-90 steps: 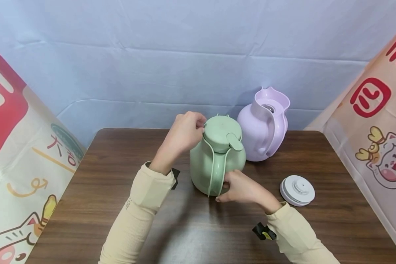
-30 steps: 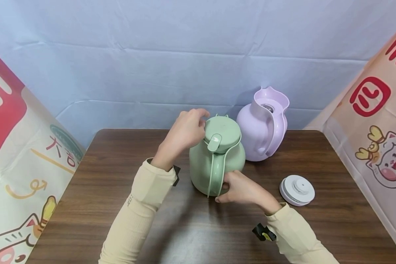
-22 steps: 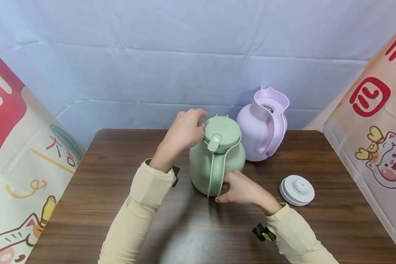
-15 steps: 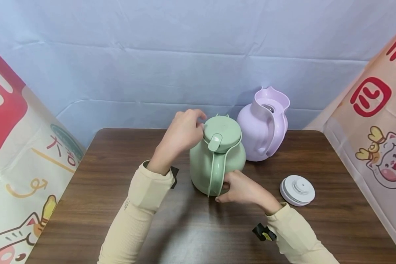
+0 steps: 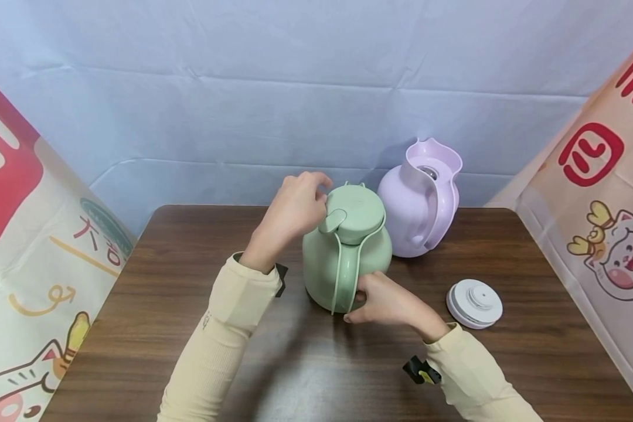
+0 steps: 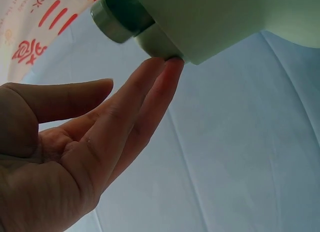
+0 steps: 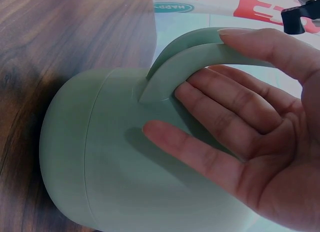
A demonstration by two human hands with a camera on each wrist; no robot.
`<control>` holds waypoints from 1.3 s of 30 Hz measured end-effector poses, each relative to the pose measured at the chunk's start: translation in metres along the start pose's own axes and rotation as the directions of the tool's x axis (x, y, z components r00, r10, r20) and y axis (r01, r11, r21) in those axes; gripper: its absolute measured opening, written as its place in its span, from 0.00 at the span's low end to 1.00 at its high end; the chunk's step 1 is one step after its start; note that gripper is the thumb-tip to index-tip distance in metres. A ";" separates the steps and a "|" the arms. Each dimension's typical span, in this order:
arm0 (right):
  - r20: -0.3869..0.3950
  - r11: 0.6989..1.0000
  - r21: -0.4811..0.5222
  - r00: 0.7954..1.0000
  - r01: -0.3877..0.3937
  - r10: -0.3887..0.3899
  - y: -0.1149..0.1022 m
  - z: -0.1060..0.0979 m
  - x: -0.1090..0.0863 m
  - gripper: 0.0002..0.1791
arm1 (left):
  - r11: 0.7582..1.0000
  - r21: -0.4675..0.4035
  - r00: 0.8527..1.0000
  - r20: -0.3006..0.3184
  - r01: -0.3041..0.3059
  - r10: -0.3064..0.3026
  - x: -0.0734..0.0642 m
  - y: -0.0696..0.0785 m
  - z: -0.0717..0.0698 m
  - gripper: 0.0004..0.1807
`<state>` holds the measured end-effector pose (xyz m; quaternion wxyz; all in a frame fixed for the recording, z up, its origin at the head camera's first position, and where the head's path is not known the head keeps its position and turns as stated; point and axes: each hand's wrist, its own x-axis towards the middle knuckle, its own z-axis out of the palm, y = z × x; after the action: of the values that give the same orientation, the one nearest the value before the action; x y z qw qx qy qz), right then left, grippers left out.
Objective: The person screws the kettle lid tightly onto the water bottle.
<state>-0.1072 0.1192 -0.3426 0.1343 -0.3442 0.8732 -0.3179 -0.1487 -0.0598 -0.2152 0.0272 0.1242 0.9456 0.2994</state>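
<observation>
A green thermos jug (image 5: 322,269) stands upright on the table, its green lid (image 5: 361,205) seated in the mouth. The lid's tab (image 5: 332,221) points to the front left. My left hand (image 5: 295,205) is at the lid's left side; in the left wrist view, straight fingertips (image 6: 172,65) touch the rim of the lid (image 6: 157,45), while the thumb stays apart from it. Low on the jug, my right hand (image 5: 387,302) holds the handle (image 7: 190,60), with the thumb on its outer side and some fingers behind it.
Behind and right of the green jug stands a lilac jug (image 5: 408,211) without a lid, its mouth uncovered. A white round lid (image 5: 475,303) lies on the brown wooden table (image 5: 200,234) at the right. Cloth backdrops (image 5: 242,105) rise behind and at both sides.
The green lid has turned clockwise seen from above: its tab swung from the right front, past the handle, to the front left. The right hand and jug have stayed in place.
</observation>
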 end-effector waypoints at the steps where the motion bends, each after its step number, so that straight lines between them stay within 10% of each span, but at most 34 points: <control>1: -0.001 1.000 -0.004 1.000 0.002 -0.002 0.000 0.000 0.000 0.09 | 1.000 -0.003 1.000 -0.002 0.001 -0.001 0.001 0.000 0.000 0.18; 39: 0.004 1.000 -0.008 1.000 -0.002 0.002 0.000 0.000 0.000 0.10 | 1.000 -0.008 1.000 -0.012 0.018 -0.018 0.003 -0.003 -0.002 0.15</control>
<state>-0.1071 0.1187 -0.3429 0.1350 -0.3446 0.8745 -0.3135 -0.1526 -0.0623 -0.2156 0.0248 0.1138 0.9456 0.3038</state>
